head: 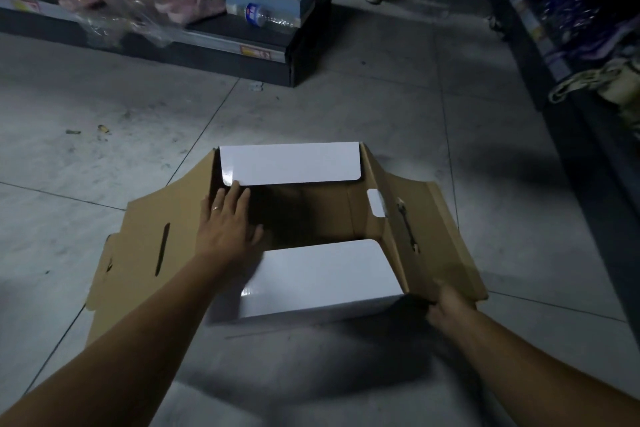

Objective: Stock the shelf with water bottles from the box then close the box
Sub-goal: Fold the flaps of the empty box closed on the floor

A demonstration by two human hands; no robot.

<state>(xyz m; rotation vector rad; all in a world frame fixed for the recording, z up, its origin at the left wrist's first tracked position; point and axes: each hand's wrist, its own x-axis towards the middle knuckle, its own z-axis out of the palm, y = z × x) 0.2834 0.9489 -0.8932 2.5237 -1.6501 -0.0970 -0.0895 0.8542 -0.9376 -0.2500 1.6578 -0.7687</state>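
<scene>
Grey tiled floor runs as an open aisle between two dark metal units, the left shelf and the right shelf, and the white-and-brown cardboard box stands mid-aisle with four flaps spread. One clear blue-labelled water bottle lies on its side on the left shelf's bottom board, well apart from the box. The left hand lies flat, fingers straight, at the box's left rim; the right hand curls round the right flap's near corner.
</scene>
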